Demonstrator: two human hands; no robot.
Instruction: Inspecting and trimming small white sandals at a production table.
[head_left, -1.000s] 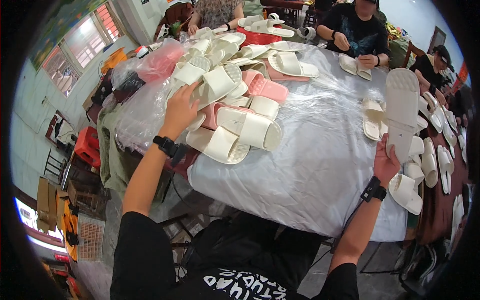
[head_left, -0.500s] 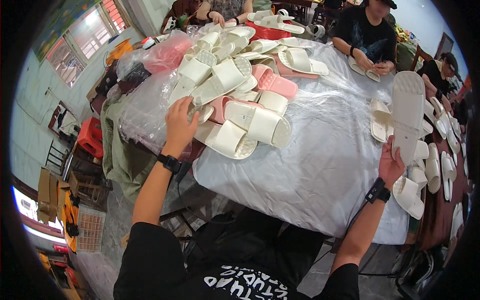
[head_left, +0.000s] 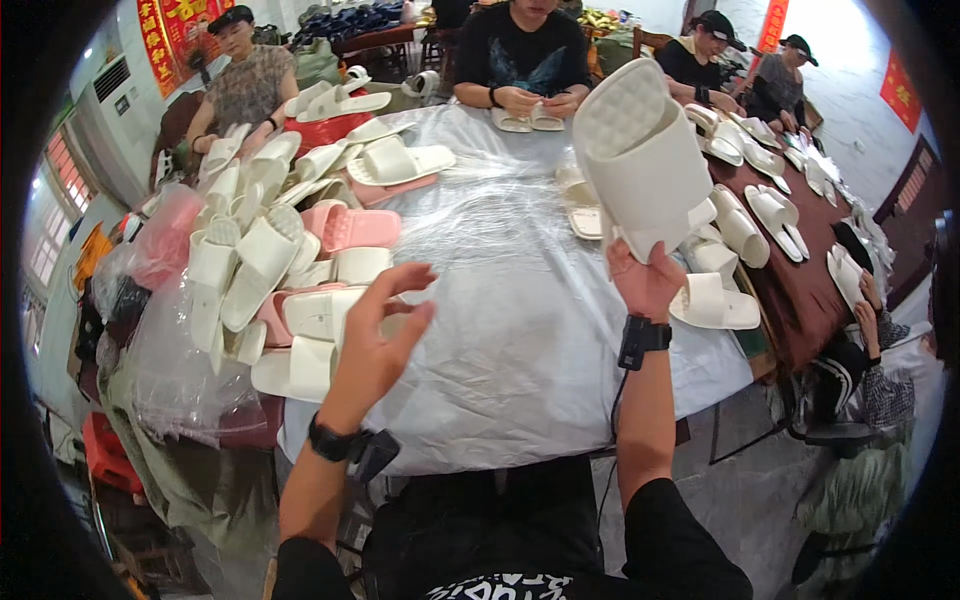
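My right hand [head_left: 646,280] grips a white slide slipper [head_left: 645,185] by one end and holds it raised, its strap and dimpled footbed showing. With fingers apart and nothing in them, my left hand [head_left: 385,325] hovers over the table beside the heap. That heap of white slippers [head_left: 262,262] covers the left part of the table, with a pink slipper [head_left: 352,228] among them. Below and right of the raised slipper, another white slipper [head_left: 715,303] lies at the table's right edge. More white slippers, partly hidden by the held one, lie behind it.
A grey-white sheet [head_left: 480,370] covers the table. Clear plastic bags [head_left: 185,350] bunch at its left edge. A brown table [head_left: 790,295] with several slippers adjoins on the right. Across the table, a person [head_left: 525,60] handles a pair of slippers [head_left: 527,118]; other people sit around.
The view has swung to the right. My left hand has come off the slipper heap and moved over the sheet. The slipper in my right hand has turned from its sole to its strap side.
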